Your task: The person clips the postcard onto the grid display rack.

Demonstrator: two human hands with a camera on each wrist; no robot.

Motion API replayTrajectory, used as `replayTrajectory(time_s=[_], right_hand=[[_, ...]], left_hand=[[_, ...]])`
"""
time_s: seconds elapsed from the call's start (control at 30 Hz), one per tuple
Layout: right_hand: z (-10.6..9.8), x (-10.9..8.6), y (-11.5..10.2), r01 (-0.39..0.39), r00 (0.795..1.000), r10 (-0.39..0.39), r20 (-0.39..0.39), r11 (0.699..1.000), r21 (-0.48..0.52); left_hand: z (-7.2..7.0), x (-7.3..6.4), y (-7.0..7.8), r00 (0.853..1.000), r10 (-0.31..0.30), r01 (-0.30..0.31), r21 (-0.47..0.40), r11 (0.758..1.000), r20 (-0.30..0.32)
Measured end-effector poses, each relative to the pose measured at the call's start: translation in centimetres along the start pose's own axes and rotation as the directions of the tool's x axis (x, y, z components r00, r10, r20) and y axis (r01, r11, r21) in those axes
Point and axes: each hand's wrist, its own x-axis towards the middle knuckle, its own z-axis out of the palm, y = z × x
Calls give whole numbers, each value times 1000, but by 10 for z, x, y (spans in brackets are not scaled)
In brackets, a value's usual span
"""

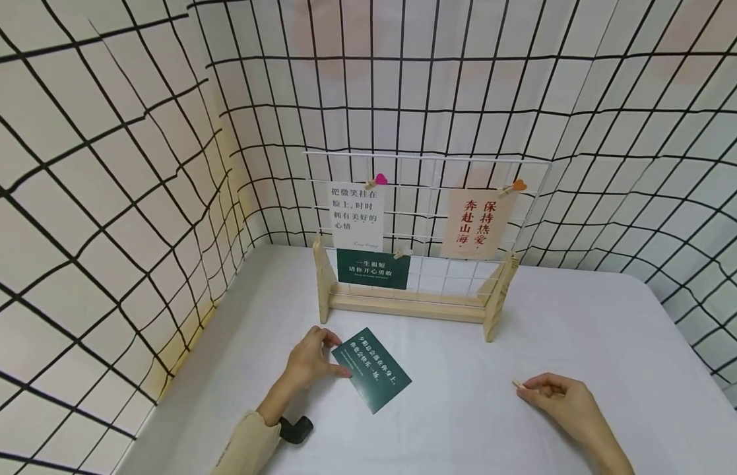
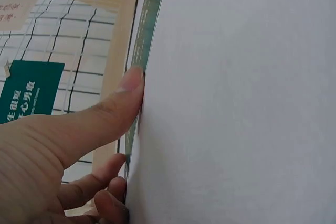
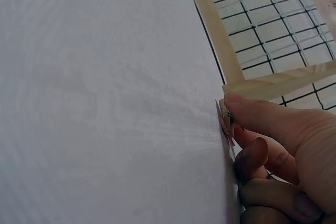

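My left hand (image 1: pixel 311 356) holds a dark green card (image 1: pixel 374 369) with white lettering at its left corner, thumb and fingers at its edges. In the left wrist view the thumb (image 2: pixel 118 103) lies against the card (image 2: pixel 148 30), seen nearly edge-on. Off to the right, my right hand (image 1: pixel 561 399) pinches a small wooden clothespin (image 1: pixel 518 384) between thumb and fingertips, low over the white tabletop. The right wrist view shows the clothespin (image 3: pixel 227 118) close up, partly covered by the thumb.
Behind the hands stands a white wire rack (image 1: pixel 427 277) on wooden feet. Clipped to it are a white card (image 1: pixel 356 218), a green card (image 1: pixel 374 269) and a pink card (image 1: pixel 478 224). Black grid panels (image 1: pixel 404 86) enclose the white table (image 1: pixel 451 409).
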Motion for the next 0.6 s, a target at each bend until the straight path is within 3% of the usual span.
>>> replayTrajectory(time_s=[0.2,0.4,0.6], right_hand=[[-4,0,0,-31,999,31,34,999,3],[-3,-1,2,43,998,-44,-46,999,-13],[1,0,2,56,998,-51,-36,983,173]], left_hand=[[3,-1,2,999,10,-10,-17,1000,-37],[3,1,3,1000,20,-21,-122,992,-8],[1,0,0,999,45,-44,-178,983,1]])
